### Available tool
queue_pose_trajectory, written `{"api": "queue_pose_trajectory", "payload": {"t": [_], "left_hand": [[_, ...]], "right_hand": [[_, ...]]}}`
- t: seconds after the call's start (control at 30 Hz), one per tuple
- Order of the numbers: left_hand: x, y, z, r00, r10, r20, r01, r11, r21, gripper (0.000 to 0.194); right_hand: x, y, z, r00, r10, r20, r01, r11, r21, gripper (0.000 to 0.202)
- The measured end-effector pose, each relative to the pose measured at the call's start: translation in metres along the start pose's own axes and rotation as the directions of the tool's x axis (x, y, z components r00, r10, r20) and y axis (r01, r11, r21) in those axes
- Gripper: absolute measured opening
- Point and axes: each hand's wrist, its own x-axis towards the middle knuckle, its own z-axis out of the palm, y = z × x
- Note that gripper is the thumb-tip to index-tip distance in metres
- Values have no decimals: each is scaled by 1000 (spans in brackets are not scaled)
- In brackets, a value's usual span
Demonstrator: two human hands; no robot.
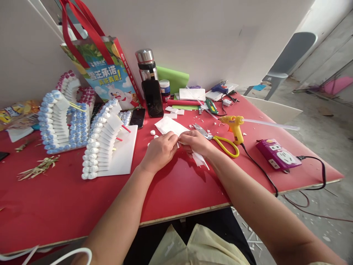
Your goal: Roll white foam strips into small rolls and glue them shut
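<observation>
The left hand and right hand meet over the red bench. The right fingers pinch a thin white sheet; its end pokes out below that hand. The left fingers curl in close, but I cannot tell if they pinch it too. The hands hide the rest of it. Yellow-handled scissors lie just beside the right hand. Bare red top runs from the hands to the near edge.

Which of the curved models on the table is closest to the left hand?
The white-tipped model; the blue-tipped model and pink-tipped model stand farther left of the left hand.
</observation>
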Motion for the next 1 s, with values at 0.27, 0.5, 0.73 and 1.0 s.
{"api": "queue_pose_trajectory", "payload": {"t": [0.27,0.5,0.73,1.0], "left_hand": [[3,-4,1,827,-416,379,519,301,-800,37],[7,-9,-4,661,-232,713,667,-252,-701,26],[4,-5,-1,756,-306,579,567,-134,-812,22],[2,6,3,885,-390,254,408,387,-827,29]], "right_hand": [[-1,5,6,872,-474,-123,273,679,-681,21],[-7,4,5,874,-485,31,305,498,-812,16],[-5,5,3,870,-491,-31,286,556,-781,16],[-5,6,8,847,-458,-271,216,762,-611,13]]}}
